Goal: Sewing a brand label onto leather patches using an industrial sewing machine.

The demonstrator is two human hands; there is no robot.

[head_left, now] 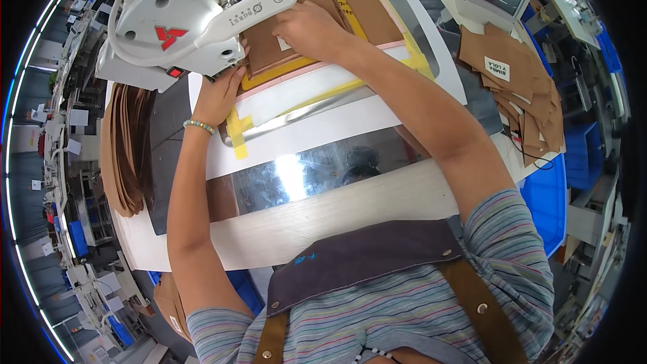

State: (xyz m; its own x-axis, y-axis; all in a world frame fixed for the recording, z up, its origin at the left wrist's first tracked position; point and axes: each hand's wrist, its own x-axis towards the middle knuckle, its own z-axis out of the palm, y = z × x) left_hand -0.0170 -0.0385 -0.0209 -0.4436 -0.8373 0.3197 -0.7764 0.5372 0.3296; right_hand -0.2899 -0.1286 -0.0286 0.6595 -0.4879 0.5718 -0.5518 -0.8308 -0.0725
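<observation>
Though the white table (344,219) spreads widest beneath everything, its far side disappears under the equipment at twelve o'clock. At ten to eleven o'clock looms the white sewing machine (165,34), its top cut off by the upper edge; its head and white lever block the far left corner of the work. Toward twelve lies a white sheet (296,146), partly covered by a yellow-taped frame (364,87). Loose brown pieces (539,108) overlap between two and three o'clock, many mostly buried, and a brown stack (125,152) bends at nine. The brown panel (263,50) sits inside the frame, just short of twelve, half masked by machine and fingers.

The left hand (222,98), at ten o'clock, has its fingers and thumb stretched apart along the panel's left edge, partly behind the machine head; whether it grips anything cannot be told. The right hand (306,27), at twelve, bends its fingers down onto the panel; its fingertips are too obscured to show a pinch. Smallest, a beaded bracelet (199,125) rings the left wrist.
</observation>
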